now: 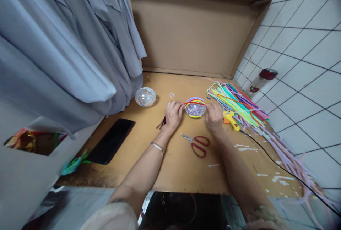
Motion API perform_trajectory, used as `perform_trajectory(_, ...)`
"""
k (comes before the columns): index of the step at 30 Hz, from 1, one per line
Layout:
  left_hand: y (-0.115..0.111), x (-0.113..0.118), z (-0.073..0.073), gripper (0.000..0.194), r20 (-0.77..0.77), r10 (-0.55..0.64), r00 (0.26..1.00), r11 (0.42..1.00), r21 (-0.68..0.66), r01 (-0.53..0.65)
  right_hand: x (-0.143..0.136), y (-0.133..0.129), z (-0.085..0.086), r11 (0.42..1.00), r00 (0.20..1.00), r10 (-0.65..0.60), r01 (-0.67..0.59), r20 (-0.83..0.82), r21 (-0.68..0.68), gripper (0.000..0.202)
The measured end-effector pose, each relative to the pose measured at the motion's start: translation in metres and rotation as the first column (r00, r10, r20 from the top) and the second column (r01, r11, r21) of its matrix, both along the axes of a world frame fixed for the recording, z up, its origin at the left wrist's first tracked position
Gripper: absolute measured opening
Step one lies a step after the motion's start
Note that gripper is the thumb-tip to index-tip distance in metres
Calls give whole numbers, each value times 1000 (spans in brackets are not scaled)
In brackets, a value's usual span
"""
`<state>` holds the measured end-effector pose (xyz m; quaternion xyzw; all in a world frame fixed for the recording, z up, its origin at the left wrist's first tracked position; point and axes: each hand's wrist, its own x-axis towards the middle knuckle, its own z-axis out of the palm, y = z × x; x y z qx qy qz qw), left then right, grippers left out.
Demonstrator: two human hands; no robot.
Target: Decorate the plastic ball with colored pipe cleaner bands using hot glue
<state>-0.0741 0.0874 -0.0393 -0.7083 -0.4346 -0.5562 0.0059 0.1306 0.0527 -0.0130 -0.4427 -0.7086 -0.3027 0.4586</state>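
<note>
My left hand (173, 113) pinches one end of a red pipe cleaner (193, 102), and my right hand (214, 116) closes on its other end. It arches along the far side of a small clear bowl-like piece (195, 109) on the table. Purple and yellow strips run around that piece's rim. A bundle of dark strands (161, 122) shows beside my left wrist. Nearer to me lie red-handled scissors (198, 144), blades apart. A yellow glue gun (231, 120) rests just right of my right hand.
A second clear round piece (145, 97) sits at the left, behind a black phone (112, 141). Many coloured pipe cleaners (237, 98) are heaped at the right, with the glue gun's cord (269, 153) trailing away. A cardboard panel (191, 31) stands behind, and grey cloth (80, 45) hangs left.
</note>
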Motion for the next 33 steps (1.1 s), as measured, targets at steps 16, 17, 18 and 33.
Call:
perform_trajectory(16,-5,10,5,21,225,-3,974,999,-40,13,-1,-1,7,983,975,-163,147,-154,-110,30)
perform_trajectory(17,-5,11,5,21,247,-6,969,997,-75,25,-1,0,6,982,972,-166,147,-167,-117,29)
perform_trajectory(18,-6,13,6,21,264,-10,964,994,-105,39,-1,1,5,981,970,-168,147,-178,-124,27)
perform_trajectory(33,-17,16,12,24,181,-62,982,989,-123,85,-1,10,-10,985,938,-38,-22,-345,-170,18)
